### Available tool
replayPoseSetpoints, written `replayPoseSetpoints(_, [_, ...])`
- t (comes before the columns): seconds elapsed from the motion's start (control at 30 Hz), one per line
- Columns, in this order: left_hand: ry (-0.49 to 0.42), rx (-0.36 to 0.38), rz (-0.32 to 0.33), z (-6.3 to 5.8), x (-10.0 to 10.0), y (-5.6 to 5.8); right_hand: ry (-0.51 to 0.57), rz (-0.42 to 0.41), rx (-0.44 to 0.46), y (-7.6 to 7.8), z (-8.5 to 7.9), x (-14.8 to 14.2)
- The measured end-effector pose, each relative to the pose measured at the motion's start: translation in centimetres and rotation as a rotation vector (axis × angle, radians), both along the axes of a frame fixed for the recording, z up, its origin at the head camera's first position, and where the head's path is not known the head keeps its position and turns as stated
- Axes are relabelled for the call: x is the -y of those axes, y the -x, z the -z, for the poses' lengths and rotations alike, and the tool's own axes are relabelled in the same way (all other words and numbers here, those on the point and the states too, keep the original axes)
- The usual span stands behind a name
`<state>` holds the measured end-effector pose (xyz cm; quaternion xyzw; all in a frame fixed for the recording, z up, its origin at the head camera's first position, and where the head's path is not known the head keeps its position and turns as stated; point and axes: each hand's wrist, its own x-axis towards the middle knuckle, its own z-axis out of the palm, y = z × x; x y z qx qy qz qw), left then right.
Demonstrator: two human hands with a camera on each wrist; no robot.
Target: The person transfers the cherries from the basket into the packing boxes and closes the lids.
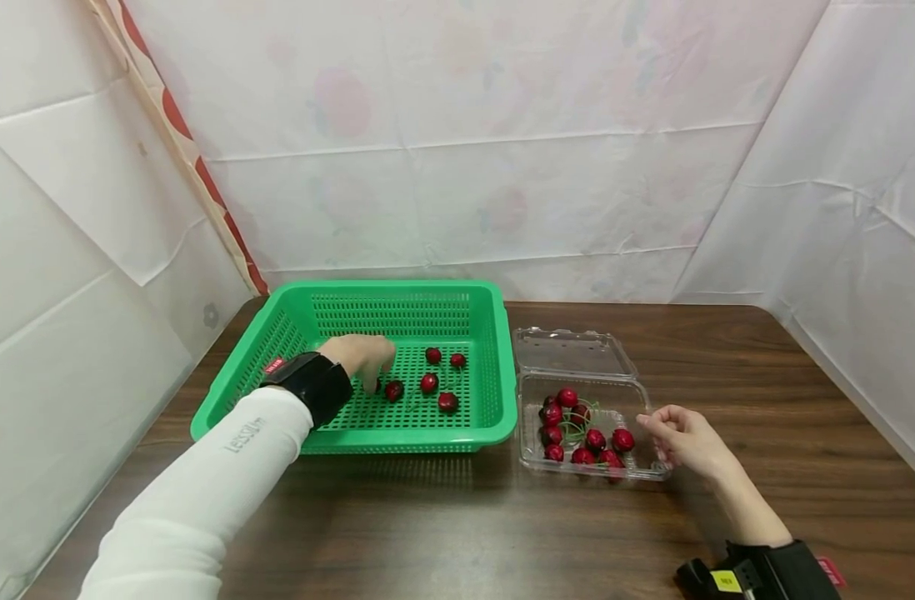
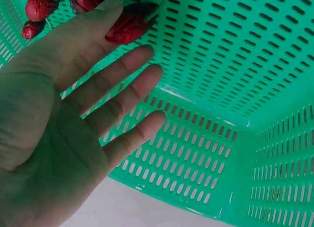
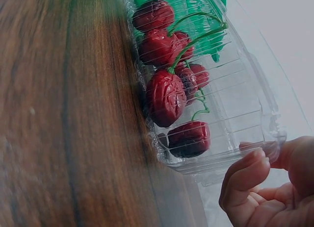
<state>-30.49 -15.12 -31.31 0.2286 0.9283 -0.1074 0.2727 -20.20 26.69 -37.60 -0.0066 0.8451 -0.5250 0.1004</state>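
Note:
My left hand point(image 1: 362, 357) reaches down into the green basket point(image 1: 502, 367). In the left wrist view its thumb and index finger pinch a dark red cherry point(image 2: 130, 25) with a green stem, while the other fingers point(image 2: 130, 92) spread out straight. Several loose cherries point(image 1: 429, 383) lie on the basket floor beside that hand. At the right, my right hand point(image 1: 686, 442) pinches the right rim of a clear plastic box point(image 1: 528, 446) between thumb and curled index finger. Inside the box sit several cherries point(image 3: 166, 97) with green stems, mostly towards its left and front.
The box's hinged clear lid point(image 1: 573, 352) lies folded back behind it. Box and basket stand close side by side on a dark wooden table point(image 1: 427, 517). Pale patterned sheets point(image 1: 457, 183) hang behind and on both sides.

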Motion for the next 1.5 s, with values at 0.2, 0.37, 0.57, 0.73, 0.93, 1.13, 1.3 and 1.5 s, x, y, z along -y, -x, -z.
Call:
replayPoseSetpoints(0.2, [-0.005, 0.011, 0.011, 0.4, 0.1, -0.1, -0.002, -0.001, -0.003, 0.0, 0.0, 0.0])
replayPoseSetpoints(0.37, [-0.039, 0.010, 0.016, 0.6, 0.1, -0.1, -0.002, -0.002, -0.007, 0.0, 0.0, 0.0])
replayPoseSetpoints(0.57, [-0.053, 0.006, 0.004, 0.4, 0.1, -0.2, -0.001, -0.006, -0.012, 0.0, 0.2, -0.1])
replayPoseSetpoints(0.73, [-0.070, 0.001, -0.014, 0.1, 0.1, -0.2, -0.004, -0.010, -0.017, 0.0, 0.3, -0.1])
replayPoseSetpoints(0.93, [-0.115, -0.004, -0.037, -0.3, 0.4, -0.1, -0.005, -0.009, -0.017, 0.0, 0.2, -0.1])
replayPoseSetpoints(1.13, [-0.129, -0.021, -0.045, -0.8, 0.7, 0.0, -0.009, -0.012, -0.021, -0.1, 0.1, -0.1])
replayPoseSetpoints(1.3, [-0.150, -0.021, -0.043, -1.2, 0.7, 0.2, -0.008, -0.012, -0.020, -0.1, 0.0, -0.1])
replayPoseSetpoints(1.5, [-0.195, -0.013, -0.032, -1.7, 1.0, 0.5, -0.015, -0.011, -0.019, -0.1, -0.1, 0.0])
